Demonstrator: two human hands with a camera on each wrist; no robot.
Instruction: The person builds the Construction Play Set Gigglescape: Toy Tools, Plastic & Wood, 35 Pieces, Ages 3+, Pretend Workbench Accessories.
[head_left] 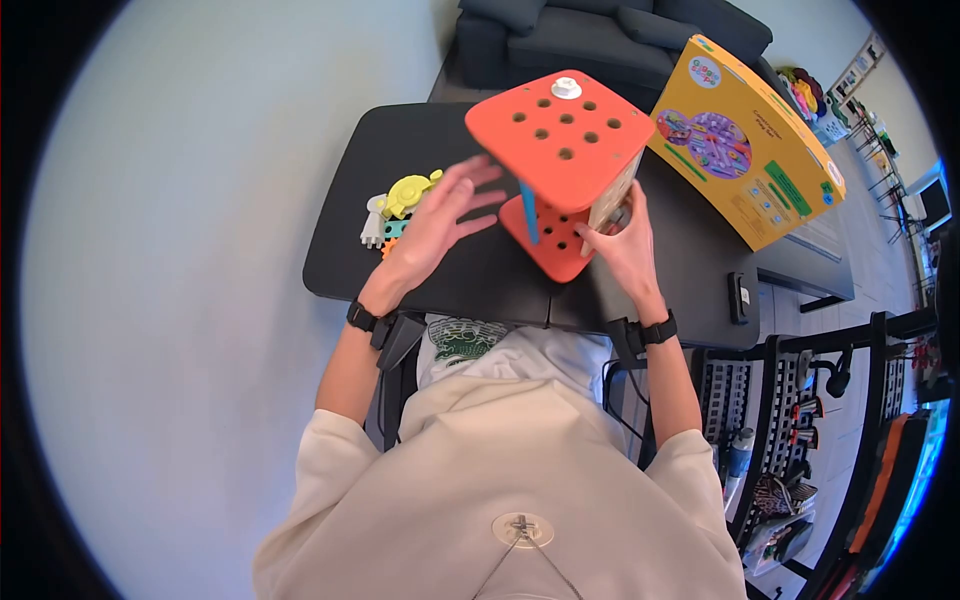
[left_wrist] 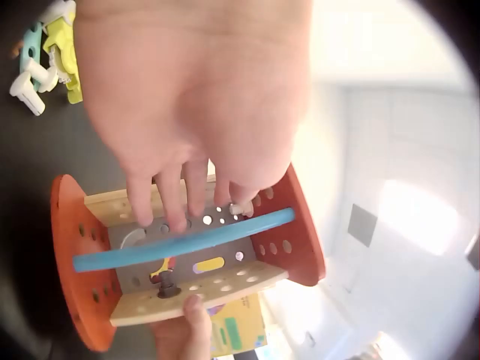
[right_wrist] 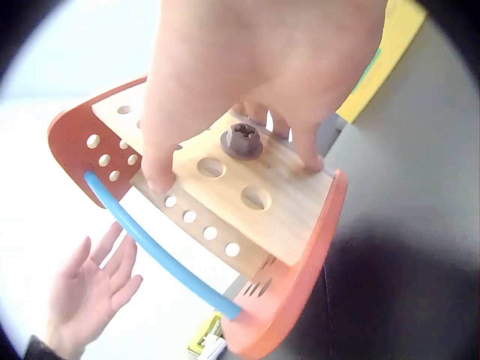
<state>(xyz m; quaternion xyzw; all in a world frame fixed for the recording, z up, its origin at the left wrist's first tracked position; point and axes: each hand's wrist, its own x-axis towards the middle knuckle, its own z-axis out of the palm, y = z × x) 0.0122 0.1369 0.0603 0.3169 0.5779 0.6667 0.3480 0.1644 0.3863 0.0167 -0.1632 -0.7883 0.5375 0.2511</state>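
Note:
A toy toolbox with red end panels (head_left: pixel 545 175), wooden sides (right_wrist: pixel 281 202) and a blue rod handle (left_wrist: pixel 180 246) stands on end over the black table. My right hand (head_left: pixel 628 255) grips one perforated wooden side, its thumb at the panel's edge. A dark bolt (right_wrist: pixel 242 142) sits in that side, close to the hand. On the upper red end is a white bolt head (head_left: pixel 566 88). My left hand (head_left: pixel 428 228) is held beside the toolbox with its fingers extended, holding nothing; in the left wrist view the fingertips overlap the toolbox near the rod.
Yellow-green, white, teal and orange toy parts (head_left: pixel 405 197) lie on the table (head_left: pixel 345 180) at the left. A yellow toy box (head_left: pixel 745 140) stands at the back right. A small black object (head_left: pixel 738 298) lies near the right edge. Beyond is a grey sofa (head_left: pixel 590 45).

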